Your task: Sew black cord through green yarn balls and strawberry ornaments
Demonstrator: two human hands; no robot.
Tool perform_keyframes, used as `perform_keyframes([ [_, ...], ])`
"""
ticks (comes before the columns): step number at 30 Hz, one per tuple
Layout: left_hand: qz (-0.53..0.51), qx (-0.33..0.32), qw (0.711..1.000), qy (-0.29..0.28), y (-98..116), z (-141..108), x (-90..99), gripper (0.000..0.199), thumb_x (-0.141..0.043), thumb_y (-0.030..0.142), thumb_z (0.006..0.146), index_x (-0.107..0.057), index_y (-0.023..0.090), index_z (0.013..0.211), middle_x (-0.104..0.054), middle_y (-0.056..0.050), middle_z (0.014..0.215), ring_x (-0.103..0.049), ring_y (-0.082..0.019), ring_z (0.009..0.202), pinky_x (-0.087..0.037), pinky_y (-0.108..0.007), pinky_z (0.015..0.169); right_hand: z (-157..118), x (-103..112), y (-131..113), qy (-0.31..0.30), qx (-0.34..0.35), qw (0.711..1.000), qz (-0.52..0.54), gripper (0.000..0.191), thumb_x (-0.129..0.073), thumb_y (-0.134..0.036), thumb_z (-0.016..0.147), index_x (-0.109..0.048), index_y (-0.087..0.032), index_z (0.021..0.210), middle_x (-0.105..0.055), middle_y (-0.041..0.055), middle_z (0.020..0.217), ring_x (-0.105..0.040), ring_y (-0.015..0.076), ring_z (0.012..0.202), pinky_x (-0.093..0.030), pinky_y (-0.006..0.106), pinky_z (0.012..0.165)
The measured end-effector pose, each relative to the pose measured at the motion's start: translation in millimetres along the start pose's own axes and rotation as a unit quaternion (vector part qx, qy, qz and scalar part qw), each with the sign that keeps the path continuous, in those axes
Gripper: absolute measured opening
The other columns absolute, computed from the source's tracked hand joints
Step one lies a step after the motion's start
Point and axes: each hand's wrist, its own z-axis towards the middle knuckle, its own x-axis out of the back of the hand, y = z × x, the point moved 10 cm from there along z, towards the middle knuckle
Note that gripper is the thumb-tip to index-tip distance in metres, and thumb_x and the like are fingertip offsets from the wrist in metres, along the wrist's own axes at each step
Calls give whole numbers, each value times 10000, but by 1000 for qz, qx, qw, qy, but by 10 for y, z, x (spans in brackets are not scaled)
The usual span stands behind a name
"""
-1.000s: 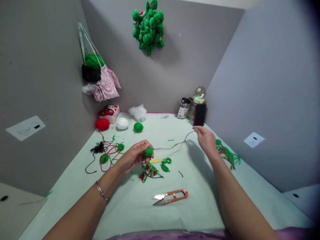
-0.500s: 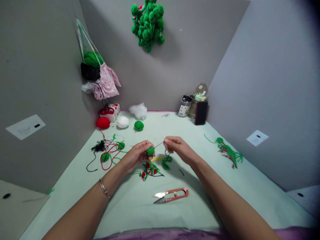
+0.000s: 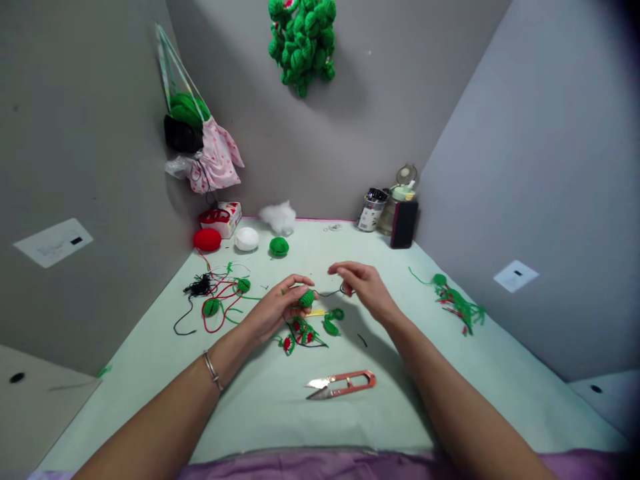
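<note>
My left hand [image 3: 280, 305] pinches a small green crocheted ball [image 3: 307, 299] between thumb and fingers. From the ball a black thread [image 3: 327, 294] runs slackly across to my right hand [image 3: 367, 288], whose bent fingers hold it, with a small loop hanging by them. The index finger of that hand points left. Whether a needle is there, I cannot make out. Below the ball lie small red, white and green crocheted pieces [image 3: 303, 332], beside a green curled piece [image 3: 331, 325] and a yellow strip [image 3: 315, 313]. Orange-handled thread snips [image 3: 343, 385] lie nearer me.
Red [image 3: 207, 239], white [image 3: 247, 239] and green [image 3: 279, 247] yarn balls stand at the back, by white stuffing [image 3: 279, 218]. Tangled black yarn [image 3: 200, 285] lies left, green yarn scraps [image 3: 460, 303] right. A phone [image 3: 404, 225] leans at the back right. Walls enclose the table.
The thread between my hands was taut and now sags. My right hand's fingers have loosened from a tight pinch, and the index finger has stretched out. My left hand still holds the ball.
</note>
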Motion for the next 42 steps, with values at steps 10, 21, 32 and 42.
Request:
perform_keyframes([
  [10,14,3,1000,-27,80,-3,-1,339,-821,375,770,-719,165,1016,-674,-42,947,-677,-136,812,-534,-262,827,-218,-422,-27,-271,-50,960,40,375,-700,-480,850,-748,-108,851,-535,-11,621,-456,88,595,-375,214,572],
  [21,128,-113,985,-11,233,-1,-20,232,-785,335,801,-632,180,879,-648,16,729,-611,-116,691,-452,-250,700,-296,-598,-90,-183,-170,892,377,168,-733,-268,805,-636,-130,803,-151,-118,529,-71,59,503,-132,152,410],
  [32,150,-131,979,51,263,-39,-50,288,-777,192,744,-665,193,1009,-690,-8,896,-645,-137,775,-498,-268,736,-313,-374,-366,-176,-26,975,136,323,-619,-437,923,-718,-130,911,-388,-77,477,-289,61,472,-240,204,479],
  [42,144,-177,966,123,413,-119,142,314,-789,288,783,-613,205,1029,-670,-18,1012,-706,-183,874,-523,-321,851,-494,-611,-506,-244,65,967,-29,335,-458,-417,1015,-657,-171,1126,-639,17,750,-553,130,674,-468,277,694],
])
